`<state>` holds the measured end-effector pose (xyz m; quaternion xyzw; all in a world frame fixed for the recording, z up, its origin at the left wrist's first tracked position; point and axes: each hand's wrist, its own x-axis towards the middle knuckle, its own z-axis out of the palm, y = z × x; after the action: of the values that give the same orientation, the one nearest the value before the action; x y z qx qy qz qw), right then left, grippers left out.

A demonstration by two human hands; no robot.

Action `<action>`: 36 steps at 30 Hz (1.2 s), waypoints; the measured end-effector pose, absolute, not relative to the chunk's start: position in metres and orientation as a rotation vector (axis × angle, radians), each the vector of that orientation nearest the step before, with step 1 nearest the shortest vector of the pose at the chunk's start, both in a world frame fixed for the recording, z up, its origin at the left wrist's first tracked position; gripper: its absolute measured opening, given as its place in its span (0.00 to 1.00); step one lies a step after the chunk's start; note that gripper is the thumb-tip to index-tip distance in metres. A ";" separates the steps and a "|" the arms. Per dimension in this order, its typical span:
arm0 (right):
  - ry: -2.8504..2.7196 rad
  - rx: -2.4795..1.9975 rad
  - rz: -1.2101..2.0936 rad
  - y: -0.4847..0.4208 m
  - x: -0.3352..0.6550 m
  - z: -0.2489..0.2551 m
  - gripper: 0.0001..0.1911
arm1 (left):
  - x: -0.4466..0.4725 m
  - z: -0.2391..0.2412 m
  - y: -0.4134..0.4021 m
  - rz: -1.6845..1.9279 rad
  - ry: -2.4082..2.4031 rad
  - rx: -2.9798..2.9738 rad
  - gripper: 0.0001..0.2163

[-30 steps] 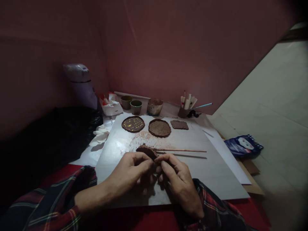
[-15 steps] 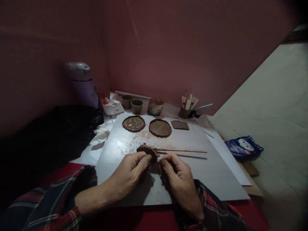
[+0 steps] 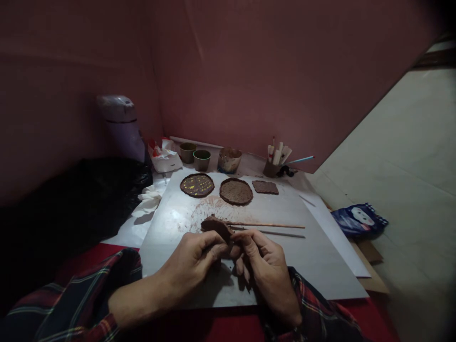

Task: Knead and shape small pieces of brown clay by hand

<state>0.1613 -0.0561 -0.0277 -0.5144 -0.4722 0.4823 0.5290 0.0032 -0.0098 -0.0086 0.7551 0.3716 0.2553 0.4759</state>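
A thin, curved piece of brown clay [image 3: 221,230] is held up over the white board [image 3: 171,280]. My left hand [image 3: 199,254] pinches its lower edge between thumb and fingers. My right hand [image 3: 261,259] is closed at the piece's right end, thumb and forefinger pinching the edge there, with the other fingers curled below. Just beyond the hands lie a thin brown stick [image 3: 270,225] and a grey rod [image 3: 278,233], their left ends hidden behind the clay.
Farther back lie a yellow-dotted clay disc [image 3: 197,185], a plain rimmed disc [image 3: 236,191] and a small clay slab [image 3: 265,187]. Behind them stand two cups [image 3: 202,161], a stained bowl [image 3: 229,159] and a tool holder [image 3: 271,168]. A blue packet [image 3: 359,220] sits at right.
My right thumb and forefinger have come up to the clay's right end, where a small gap showed before. The clay has tilted a little, and the view has shifted slightly.
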 end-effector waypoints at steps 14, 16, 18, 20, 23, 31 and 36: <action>-0.862 -0.931 1.477 -0.045 0.170 -0.029 0.16 | 0.004 -0.007 -0.012 0.578 0.923 1.943 0.09; -0.843 -0.920 1.480 -0.045 0.170 -0.028 0.16 | 0.005 -0.006 -0.012 0.596 0.905 1.940 0.07; -0.836 -0.916 1.481 -0.045 0.170 -0.028 0.16 | 0.005 -0.005 -0.012 0.607 0.901 1.927 0.06; -0.832 -0.919 1.484 -0.045 0.170 -0.029 0.15 | 0.006 -0.005 -0.013 0.590 0.912 1.910 0.06; -0.891 -0.938 1.487 -0.047 0.171 -0.031 0.15 | 0.007 -0.008 -0.014 0.560 0.919 1.959 0.08; -1.045 -1.005 1.409 -0.051 0.170 -0.034 0.15 | 0.002 -0.017 -0.017 0.506 0.893 2.292 0.14; -0.957 -0.970 1.359 -0.050 0.168 -0.030 0.15 | 0.001 -0.019 -0.015 0.587 0.959 2.386 0.13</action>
<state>0.1682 -0.0499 -0.0302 -0.4135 -0.4080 0.5795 0.5716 0.0010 -0.0151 -0.0185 0.8760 0.3520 0.2155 0.2495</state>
